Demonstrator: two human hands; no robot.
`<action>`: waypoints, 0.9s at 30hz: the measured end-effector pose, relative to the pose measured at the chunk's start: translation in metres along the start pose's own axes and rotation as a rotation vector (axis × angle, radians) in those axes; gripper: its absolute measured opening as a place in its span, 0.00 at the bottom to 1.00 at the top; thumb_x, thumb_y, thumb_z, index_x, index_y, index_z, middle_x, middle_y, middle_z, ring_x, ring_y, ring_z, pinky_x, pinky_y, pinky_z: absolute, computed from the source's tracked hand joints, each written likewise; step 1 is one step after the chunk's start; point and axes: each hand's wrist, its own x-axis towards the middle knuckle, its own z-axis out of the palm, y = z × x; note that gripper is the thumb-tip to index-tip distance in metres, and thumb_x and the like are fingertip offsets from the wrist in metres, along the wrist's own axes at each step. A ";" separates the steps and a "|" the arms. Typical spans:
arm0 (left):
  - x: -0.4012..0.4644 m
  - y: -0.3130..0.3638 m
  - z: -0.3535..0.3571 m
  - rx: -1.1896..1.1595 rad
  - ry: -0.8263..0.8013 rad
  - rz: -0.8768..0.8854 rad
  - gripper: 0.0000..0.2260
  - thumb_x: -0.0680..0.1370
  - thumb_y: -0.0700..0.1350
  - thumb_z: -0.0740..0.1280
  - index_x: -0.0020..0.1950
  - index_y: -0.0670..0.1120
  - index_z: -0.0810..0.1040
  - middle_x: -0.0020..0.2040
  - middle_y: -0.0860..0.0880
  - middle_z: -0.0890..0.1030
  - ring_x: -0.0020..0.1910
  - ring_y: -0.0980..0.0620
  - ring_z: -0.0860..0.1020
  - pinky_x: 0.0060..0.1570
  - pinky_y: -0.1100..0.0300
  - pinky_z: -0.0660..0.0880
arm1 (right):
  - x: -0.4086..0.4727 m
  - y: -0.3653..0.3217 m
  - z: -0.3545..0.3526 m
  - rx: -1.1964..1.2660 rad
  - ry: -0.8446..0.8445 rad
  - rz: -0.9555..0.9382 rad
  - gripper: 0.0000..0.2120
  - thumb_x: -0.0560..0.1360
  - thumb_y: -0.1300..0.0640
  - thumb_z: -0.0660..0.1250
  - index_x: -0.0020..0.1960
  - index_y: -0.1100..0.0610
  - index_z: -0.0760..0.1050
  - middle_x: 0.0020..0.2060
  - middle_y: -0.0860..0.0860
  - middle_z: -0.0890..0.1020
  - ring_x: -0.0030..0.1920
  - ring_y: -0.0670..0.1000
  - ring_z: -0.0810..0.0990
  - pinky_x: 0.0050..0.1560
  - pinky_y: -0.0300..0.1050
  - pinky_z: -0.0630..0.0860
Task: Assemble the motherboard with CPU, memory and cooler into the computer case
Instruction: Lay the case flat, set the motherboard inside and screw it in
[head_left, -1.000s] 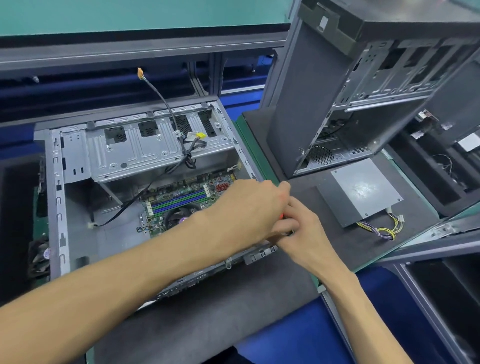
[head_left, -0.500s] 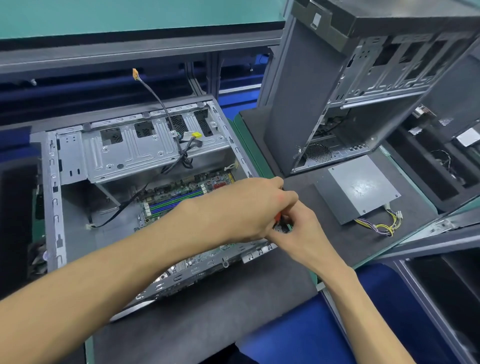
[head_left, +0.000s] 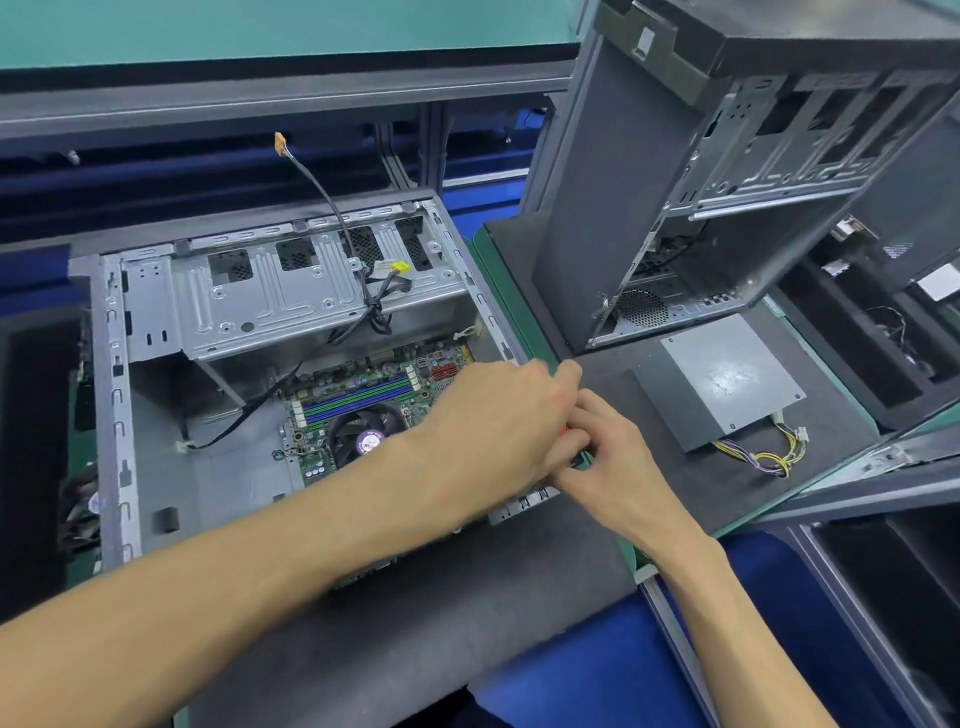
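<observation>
case: open grey steel computer case (head_left: 156, 332) lies flat, centre-left, for access
board: green motherboard with black fan cooler (head_left: 358, 410) inside it
left hand (head_left: 498, 421): curled over case's right edge, contents hidden
right hand (head_left: 618, 457): pinches small red-black item, likely fastening

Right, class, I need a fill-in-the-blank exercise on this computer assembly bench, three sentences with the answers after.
1. The motherboard lies inside the open computer case that rests on its ____.
2. The round cooler fan sits just in front of the blue and green ____ slots.
3. The grey power supply on the mat trails a bundle of ____ and purple wires.

Missing words: side; memory; yellow
</observation>
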 end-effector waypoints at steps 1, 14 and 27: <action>-0.001 0.002 0.002 0.001 0.014 -0.030 0.11 0.82 0.54 0.59 0.55 0.47 0.67 0.44 0.48 0.77 0.41 0.43 0.79 0.34 0.53 0.70 | 0.000 0.000 0.000 -0.006 0.004 -0.002 0.06 0.66 0.47 0.67 0.38 0.49 0.76 0.43 0.45 0.76 0.41 0.47 0.76 0.39 0.33 0.70; -0.003 0.011 0.018 0.052 0.104 -0.065 0.11 0.79 0.48 0.65 0.57 0.46 0.66 0.39 0.48 0.65 0.39 0.42 0.79 0.30 0.54 0.64 | 0.001 0.001 0.003 -0.033 0.015 0.051 0.09 0.67 0.59 0.67 0.44 0.47 0.75 0.41 0.47 0.76 0.37 0.47 0.73 0.35 0.34 0.69; -0.061 -0.069 -0.059 -0.409 0.327 -0.324 0.14 0.82 0.58 0.58 0.47 0.51 0.76 0.34 0.56 0.77 0.34 0.58 0.74 0.36 0.54 0.72 | 0.031 -0.089 0.014 0.339 0.318 -0.060 0.16 0.76 0.44 0.68 0.42 0.57 0.78 0.31 0.47 0.83 0.29 0.45 0.78 0.32 0.35 0.72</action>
